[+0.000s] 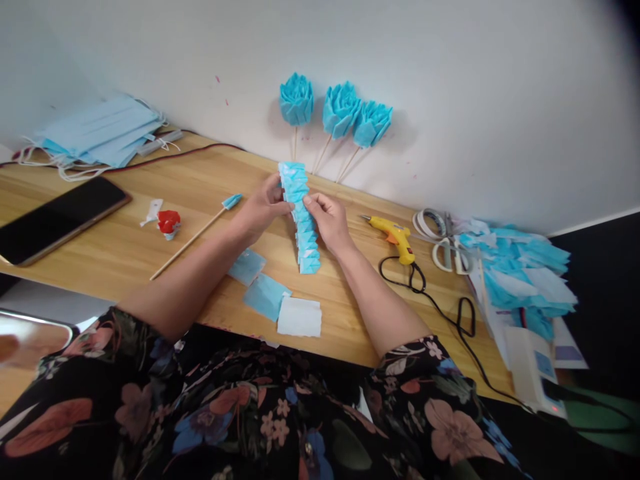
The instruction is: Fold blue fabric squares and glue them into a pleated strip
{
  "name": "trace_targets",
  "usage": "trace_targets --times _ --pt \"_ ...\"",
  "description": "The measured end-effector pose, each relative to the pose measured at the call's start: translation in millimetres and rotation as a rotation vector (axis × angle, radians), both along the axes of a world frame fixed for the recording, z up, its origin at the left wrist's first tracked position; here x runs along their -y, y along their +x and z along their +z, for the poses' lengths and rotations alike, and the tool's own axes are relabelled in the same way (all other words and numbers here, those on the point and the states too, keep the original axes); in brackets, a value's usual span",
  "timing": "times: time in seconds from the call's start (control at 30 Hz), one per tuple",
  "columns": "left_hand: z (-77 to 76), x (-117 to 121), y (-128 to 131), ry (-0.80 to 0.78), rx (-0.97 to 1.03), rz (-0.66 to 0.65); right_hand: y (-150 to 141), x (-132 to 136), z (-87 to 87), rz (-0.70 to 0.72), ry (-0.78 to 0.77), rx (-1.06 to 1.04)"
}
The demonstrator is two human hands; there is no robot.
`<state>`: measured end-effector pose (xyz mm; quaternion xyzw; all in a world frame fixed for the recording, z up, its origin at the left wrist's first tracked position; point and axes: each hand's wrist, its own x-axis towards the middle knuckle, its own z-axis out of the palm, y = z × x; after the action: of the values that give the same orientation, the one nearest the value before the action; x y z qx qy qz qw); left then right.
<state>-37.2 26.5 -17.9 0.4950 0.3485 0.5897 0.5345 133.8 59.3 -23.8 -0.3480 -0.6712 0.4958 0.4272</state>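
Observation:
A long strip of overlapping folded blue petals [307,241] is held upright over the table by both hands. My left hand [267,207] is closed on its left edge, thumb in front and fingers partly hidden behind. From the right, my right hand [327,217] pinches the strip near its middle. Below the strip lie blue fabric squares [267,297] and a white square [300,317]. A thin stick with a small blue bud [231,201] lies left of the strip, partly behind my left forearm. Three blue flowers on sticks [342,109] lean on the wall behind.
A yellow glue gun [395,239] with a black cord lies to the right, beside white-handled scissors [450,255], a tape roll [429,224], a blue fabric pile [525,267] and a power strip [533,373]. Leftward are a phone [65,217], stacked face masks [105,130] and a red wrapper [169,221].

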Motion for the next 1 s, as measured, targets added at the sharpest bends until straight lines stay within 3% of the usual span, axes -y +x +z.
trace_targets --times 0.2,0.33,0.6,1.0 --pt "0.3 -2 -4 0.001 0.015 0.064 -1 -1 -0.1 0.032 -0.043 -0.133" --pt "0.4 -2 -6 -0.006 -0.003 0.111 -2 2 3.0 0.078 -0.102 -0.097" --pt "4.5 1 -1 -0.053 0.023 -0.005 -3 1 2.5 0.018 -0.064 -0.026" --pt "-8.0 -4 -2 0.014 -0.024 -0.017 -2 2 -1.3 -0.008 -0.003 -0.013"
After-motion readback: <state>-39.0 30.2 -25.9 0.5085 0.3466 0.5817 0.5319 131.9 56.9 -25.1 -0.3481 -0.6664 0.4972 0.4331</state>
